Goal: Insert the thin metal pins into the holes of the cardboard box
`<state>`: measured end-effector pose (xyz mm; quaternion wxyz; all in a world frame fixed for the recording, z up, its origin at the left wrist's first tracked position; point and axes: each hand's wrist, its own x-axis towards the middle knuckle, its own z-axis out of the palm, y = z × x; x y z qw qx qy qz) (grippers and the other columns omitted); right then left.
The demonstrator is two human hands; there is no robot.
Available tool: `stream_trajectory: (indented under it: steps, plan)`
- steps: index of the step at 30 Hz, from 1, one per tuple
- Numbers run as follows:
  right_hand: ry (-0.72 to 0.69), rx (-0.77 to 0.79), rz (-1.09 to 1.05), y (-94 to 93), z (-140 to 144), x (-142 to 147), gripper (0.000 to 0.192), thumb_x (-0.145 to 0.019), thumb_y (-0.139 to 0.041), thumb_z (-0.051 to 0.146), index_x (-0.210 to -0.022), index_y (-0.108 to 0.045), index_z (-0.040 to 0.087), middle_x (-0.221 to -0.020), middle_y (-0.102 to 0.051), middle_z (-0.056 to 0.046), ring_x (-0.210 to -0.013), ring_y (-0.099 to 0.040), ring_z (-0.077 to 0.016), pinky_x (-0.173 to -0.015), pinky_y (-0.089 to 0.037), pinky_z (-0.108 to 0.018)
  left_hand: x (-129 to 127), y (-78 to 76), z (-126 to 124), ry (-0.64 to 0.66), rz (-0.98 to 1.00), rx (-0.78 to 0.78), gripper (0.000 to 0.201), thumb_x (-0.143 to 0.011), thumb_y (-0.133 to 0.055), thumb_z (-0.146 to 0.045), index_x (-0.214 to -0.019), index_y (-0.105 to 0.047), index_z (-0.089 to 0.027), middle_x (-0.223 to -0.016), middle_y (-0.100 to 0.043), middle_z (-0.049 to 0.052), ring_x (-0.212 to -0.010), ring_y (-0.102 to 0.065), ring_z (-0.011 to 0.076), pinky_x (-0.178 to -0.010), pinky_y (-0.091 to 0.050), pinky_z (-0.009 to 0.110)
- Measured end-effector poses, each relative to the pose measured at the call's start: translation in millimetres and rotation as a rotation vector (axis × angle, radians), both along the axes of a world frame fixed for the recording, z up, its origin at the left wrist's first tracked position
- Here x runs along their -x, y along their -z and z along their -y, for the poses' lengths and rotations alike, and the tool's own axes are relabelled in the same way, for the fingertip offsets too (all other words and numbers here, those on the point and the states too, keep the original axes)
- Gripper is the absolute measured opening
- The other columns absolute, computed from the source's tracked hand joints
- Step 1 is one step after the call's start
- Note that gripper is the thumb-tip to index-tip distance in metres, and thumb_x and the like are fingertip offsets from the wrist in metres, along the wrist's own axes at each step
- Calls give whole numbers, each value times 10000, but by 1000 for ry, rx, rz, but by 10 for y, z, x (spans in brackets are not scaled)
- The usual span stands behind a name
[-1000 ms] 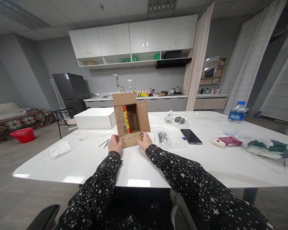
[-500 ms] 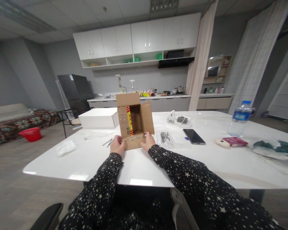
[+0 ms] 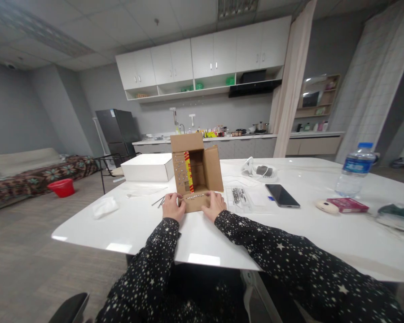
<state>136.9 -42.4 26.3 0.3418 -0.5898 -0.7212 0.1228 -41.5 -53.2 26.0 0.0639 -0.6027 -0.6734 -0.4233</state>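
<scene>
At frame centre both hands, left and right, grip the ends of the box's front flap, its long axis running left-right between them.

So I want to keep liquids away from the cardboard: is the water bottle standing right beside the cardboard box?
No, the water bottle stands far off at the right side of the table, well apart from the cardboard box.

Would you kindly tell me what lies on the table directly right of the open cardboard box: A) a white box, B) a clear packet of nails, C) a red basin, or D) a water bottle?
B: the clear packet of nails lies right beside the open cardboard box on the table.
</scene>
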Motion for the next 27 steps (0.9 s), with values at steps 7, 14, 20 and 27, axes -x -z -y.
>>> stream_trajectory:
  steps: [7, 14, 20, 27]
  plan:
    - [-95, -22, 19, -10, 54, 14, 322, -718, -551, 292, -1024, -487, 214, -1002, -574, -55, -947, -529, -214, -782, -381, -334, -80, -39, 47, -64, -90, 57, 185, -769, -564, -310, -921, -627, -227, -1088, -509, 85, -1077, -474, 270, -947, -359, 438]
    - [-449, -185, 448, -63, 345, 115, 177, -837, -453, 336, -900, -566, 216, -834, -672, -57, -719, -608, -201, -630, -365, -298, -89, -30, 15, -16, -201, 75, 201, -817, -533, -334, -954, -647, -242, -1098, -522, 88, -1071, -475, 266, -934, -349, 439]
    - [-417, -157, 540, -116, 385, 123, 267, -856, -431, 390, -961, -600, 213, -849, -695, -93, -745, -638, -240, -659, -403, -325, -105, -45, -5, -19, -251, 89, 201, -845, -506, -321, -953, -652, -235, -1093, -543, 94, -1050, -479, 262, -894, -363, 425]
    - [-417, -166, 538, -117, 373, 116, 278, -857, -418, 393, -952, -607, 213, -836, -695, -88, -721, -640, -240, -639, -404, -321, -105, -40, -34, -17, -264, 78, 194, -856, -490, -320, -933, -644, -232, -1071, -559, 88, -1036, -482, 264, -874, -365, 417]
